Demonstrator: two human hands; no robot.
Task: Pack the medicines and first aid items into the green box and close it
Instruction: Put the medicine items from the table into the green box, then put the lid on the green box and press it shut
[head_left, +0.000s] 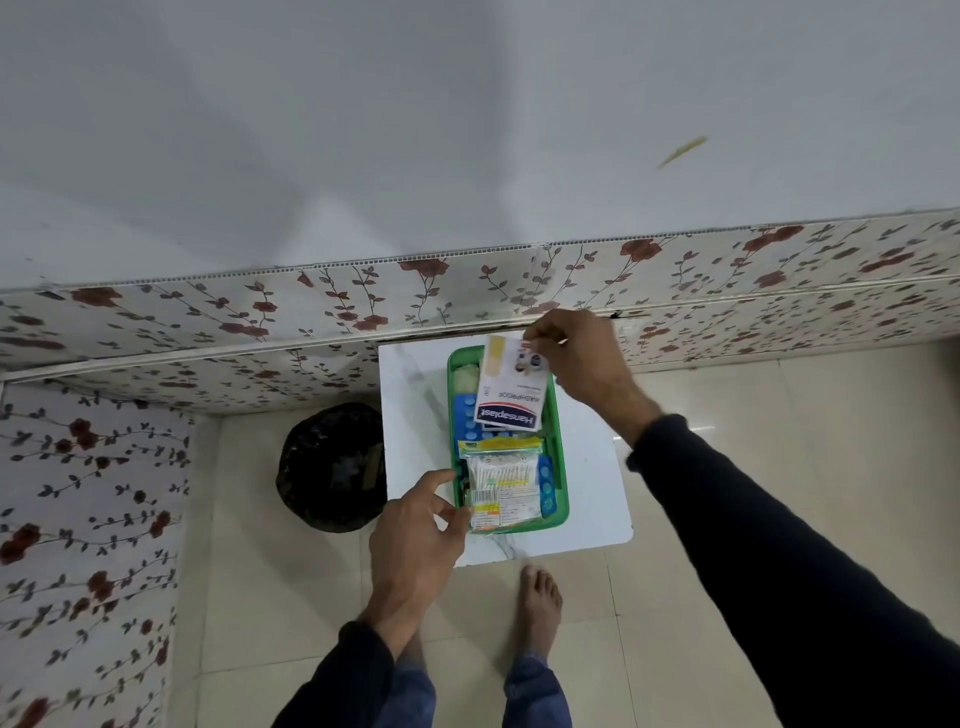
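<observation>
A green box (555, 415) stands open on a small white table (410, 410). Inside lie a clear pack of cotton swabs (501, 480), blue pill strips (466, 415) and a pale wad at the far end (465, 379). My right hand (576, 358) pinches the far edge of a white plaster packet (511, 387) with a dark blue band, held over the far half of the box. My left hand (415, 540) is at the near left corner of the box, fingers touching the swab pack's near edge. No lid shows.
A black bin bag (332, 467) sits on the tiled floor left of the table. Floral wall panels (208, 332) run behind and to the left. My bare feet (540, 608) stand just in front of the table.
</observation>
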